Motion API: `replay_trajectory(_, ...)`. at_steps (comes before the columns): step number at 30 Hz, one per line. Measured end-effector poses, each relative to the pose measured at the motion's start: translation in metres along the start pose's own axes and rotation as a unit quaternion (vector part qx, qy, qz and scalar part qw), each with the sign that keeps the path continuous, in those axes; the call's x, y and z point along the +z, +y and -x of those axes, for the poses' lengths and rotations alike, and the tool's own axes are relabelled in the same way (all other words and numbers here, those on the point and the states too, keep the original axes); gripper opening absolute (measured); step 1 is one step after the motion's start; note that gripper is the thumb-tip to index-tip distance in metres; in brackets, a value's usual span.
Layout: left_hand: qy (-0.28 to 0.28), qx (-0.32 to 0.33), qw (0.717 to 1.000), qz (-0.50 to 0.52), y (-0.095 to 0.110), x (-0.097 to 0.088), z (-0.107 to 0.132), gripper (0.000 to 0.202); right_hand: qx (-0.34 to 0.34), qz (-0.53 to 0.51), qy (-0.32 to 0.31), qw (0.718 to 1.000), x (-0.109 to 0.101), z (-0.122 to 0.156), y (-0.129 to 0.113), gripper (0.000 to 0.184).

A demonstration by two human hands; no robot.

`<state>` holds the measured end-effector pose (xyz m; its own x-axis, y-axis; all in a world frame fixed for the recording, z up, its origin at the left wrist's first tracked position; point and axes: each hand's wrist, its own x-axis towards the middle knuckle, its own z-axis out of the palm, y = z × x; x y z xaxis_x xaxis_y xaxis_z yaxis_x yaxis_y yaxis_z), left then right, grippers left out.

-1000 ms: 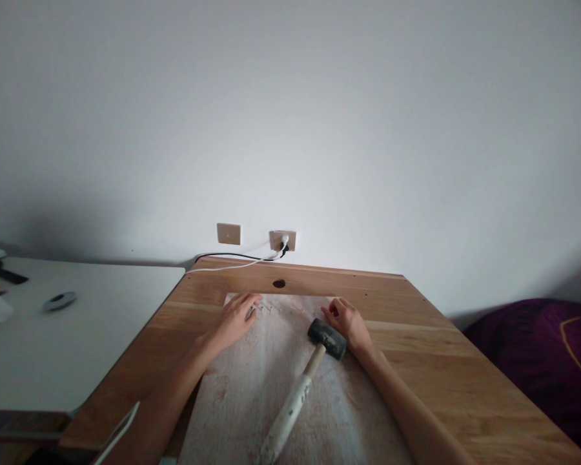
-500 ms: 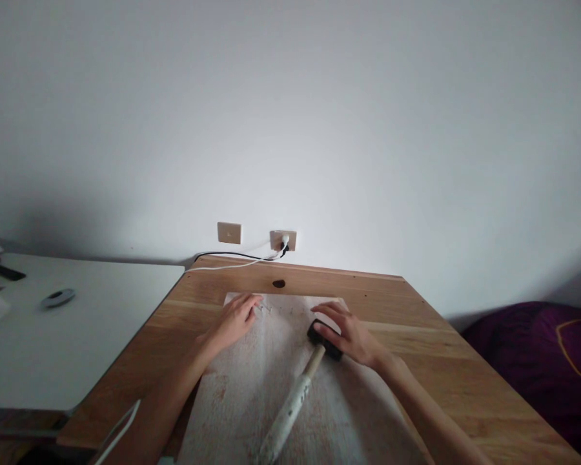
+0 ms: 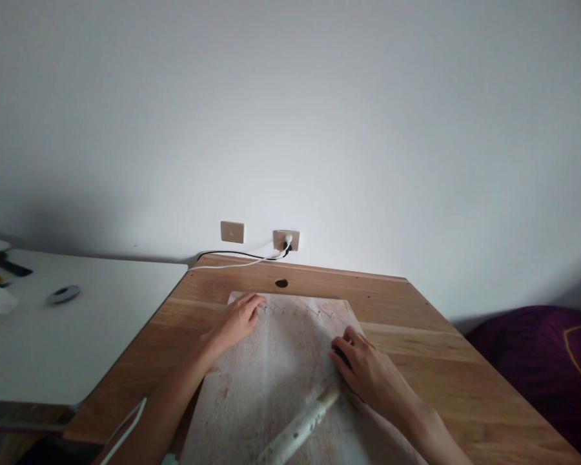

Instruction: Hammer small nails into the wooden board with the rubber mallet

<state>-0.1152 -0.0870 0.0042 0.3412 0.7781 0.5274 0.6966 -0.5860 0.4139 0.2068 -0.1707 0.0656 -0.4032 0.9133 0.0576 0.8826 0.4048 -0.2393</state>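
A pale, worn board [image 3: 275,368] lies on the wooden table [image 3: 430,361]. A row of small nails [image 3: 295,311] stands near its far edge. My left hand [image 3: 239,318] rests on the board's far left corner, fingers curled beside the first nails; whether it pinches one I cannot make out. My right hand [image 3: 368,374] lies over the black head of a rubber mallet, fingers wrapped round it. The mallet's whitish handle [image 3: 303,425] points toward me and to the left.
A white table [image 3: 62,336] stands to the left with a round tape roll [image 3: 62,294] and small items on it. Wall sockets [image 3: 285,239] with black and white cables sit behind the table. A purple cushion [image 3: 537,355] is at the right.
My right hand moved from the board's far edge back toward me onto the mallet head and covered it; the mallet shifted nearer. The left hand stayed put.
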Motion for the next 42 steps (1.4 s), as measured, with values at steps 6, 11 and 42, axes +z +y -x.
replay_trajectory(6, -0.011, -0.003, 1.000, -0.021, 0.000, 0.001, 0.000, 0.038, 0.005, -0.049, -0.035, 0.998, -0.020, -0.010, 0.026, 0.023)
replay_trajectory(11, 0.008, -0.024, 0.999, -0.048, -0.001, 0.002, -0.002, 0.032, 0.031, -0.091, 0.092, 0.991, -0.004, -0.067, 0.053, 0.023)
replay_trajectory(42, 0.008, -0.008, 0.998, -0.067, -0.006, -0.007, -0.001, 0.020, 0.045, 0.004, 0.177, 0.983, 0.045, -0.087, 0.068, 0.021)
